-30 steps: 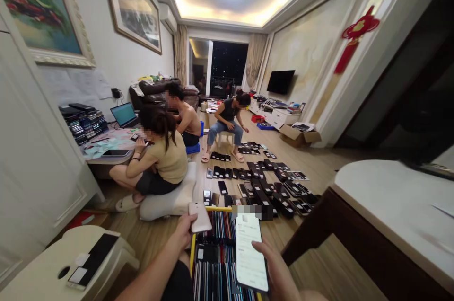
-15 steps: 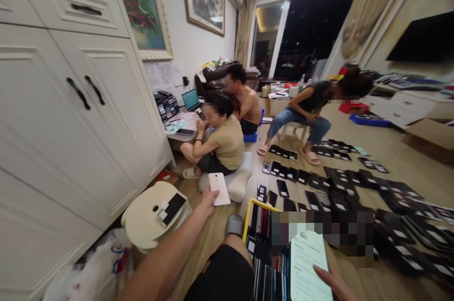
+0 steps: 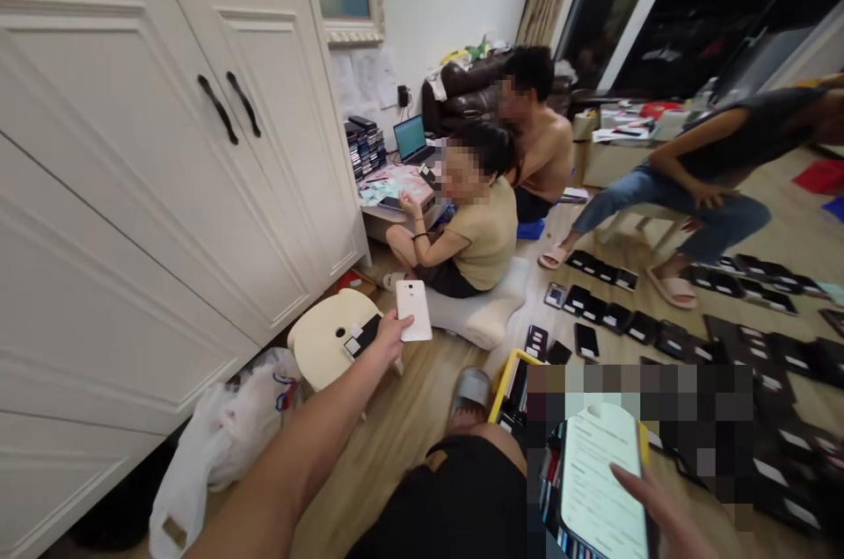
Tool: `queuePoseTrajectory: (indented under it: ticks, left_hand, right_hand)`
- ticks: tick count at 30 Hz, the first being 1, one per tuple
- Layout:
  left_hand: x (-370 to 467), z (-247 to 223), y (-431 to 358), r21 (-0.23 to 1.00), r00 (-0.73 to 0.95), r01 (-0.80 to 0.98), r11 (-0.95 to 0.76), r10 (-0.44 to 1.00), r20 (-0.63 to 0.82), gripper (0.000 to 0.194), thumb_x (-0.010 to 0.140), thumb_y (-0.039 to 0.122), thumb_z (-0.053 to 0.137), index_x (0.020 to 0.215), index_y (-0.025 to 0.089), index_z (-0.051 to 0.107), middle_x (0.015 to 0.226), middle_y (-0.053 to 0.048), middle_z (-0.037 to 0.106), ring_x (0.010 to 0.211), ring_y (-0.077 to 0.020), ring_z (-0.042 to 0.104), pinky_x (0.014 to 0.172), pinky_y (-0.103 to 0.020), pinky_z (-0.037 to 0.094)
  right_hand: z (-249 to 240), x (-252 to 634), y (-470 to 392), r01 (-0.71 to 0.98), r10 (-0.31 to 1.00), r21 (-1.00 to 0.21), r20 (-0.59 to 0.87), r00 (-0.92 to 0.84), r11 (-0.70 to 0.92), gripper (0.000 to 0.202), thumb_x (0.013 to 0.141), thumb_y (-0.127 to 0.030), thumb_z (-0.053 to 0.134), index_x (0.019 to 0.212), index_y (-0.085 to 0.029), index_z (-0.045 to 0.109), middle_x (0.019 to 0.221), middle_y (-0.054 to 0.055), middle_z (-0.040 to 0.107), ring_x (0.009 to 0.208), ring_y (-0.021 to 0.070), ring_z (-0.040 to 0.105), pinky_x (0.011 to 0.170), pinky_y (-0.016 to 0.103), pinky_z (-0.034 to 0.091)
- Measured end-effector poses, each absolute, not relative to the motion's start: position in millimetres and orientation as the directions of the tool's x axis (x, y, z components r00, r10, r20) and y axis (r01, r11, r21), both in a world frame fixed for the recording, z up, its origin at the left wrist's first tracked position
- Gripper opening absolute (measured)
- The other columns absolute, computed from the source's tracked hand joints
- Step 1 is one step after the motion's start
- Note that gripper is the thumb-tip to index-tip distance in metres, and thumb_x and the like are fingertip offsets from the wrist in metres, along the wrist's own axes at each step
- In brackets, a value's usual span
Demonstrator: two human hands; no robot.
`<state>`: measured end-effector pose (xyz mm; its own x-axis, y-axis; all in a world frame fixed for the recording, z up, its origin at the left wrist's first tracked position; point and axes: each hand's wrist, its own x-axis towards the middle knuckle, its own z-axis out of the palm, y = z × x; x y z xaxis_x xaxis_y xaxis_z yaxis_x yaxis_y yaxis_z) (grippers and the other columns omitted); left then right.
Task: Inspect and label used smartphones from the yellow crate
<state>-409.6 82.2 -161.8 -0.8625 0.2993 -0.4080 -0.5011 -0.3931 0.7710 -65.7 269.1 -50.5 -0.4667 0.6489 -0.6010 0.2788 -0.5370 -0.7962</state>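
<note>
My left hand (image 3: 391,332) stretches forward, gripping a white smartphone (image 3: 415,317) by its lower left edge, its back facing up. Just beyond it sits a person in a tan top (image 3: 486,234). Below that hand, a cream stool (image 3: 316,332) bears a dark phone (image 3: 365,334) with a white label, partly covered by the hand. Low on the right, my right hand (image 3: 652,502) holds a second smartphone (image 3: 601,475) with a lit page of text, the thumb over its screen. A yellow-rimmed crate (image 3: 506,383) of upright phones is partly hidden behind it.
Rows of labelled phones (image 3: 616,319) cover the floor to the right. A white plastic bag (image 3: 230,427) lies beside the white cabinet (image 3: 264,181). Two other people sit farther back, one on a chair. A low desk holds a laptop (image 3: 410,140) and stacked phones.
My view has swung left and down. Both hands still hold their phones. The seated person's hand has lowered a little from near the face, and the person on the chair leans farther right.
</note>
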Motion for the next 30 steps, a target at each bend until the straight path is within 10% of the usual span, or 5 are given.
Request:
queuePoseTrajectory:
  ticks: [17, 30]
  left_hand:
    - [-489, -186, 74, 0.761, -0.83, -0.555, -0.337, 0.286, -0.479, 0.034, 0.075, 0.003, 0.068, 0.107, 0.013, 0.065, 0.092, -0.012, 0.075, 0.083, -0.0271, 0.073, 0.085, -0.047, 0.06]
    - [-510, -199, 70, 0.876, -0.916, -0.398, -0.271, 0.165, -0.365, 0.038, 0.074, 0.008, 0.073, 0.11, 0.017, 0.068, 0.108, -0.01, 0.075, 0.081, -0.0226, 0.071, 0.084, -0.042, 0.06]
  right_hand:
    - [-92, -277, 216, 0.292, 0.336, -0.678, -0.635, -0.696, -0.675, 0.034, 0.072, -0.02, 0.064, 0.106, -0.017, 0.066, 0.084, 0.007, 0.078, 0.077, 0.0267, 0.074, 0.066, 0.036, 0.06]
    - [-140, -316, 181, 0.274, 0.296, -0.7, -0.577, -0.762, -0.66, 0.044, 0.064, -0.025, 0.069, 0.107, -0.019, 0.068, 0.09, 0.005, 0.078, 0.073, 0.0243, 0.072, 0.06, 0.031, 0.055]
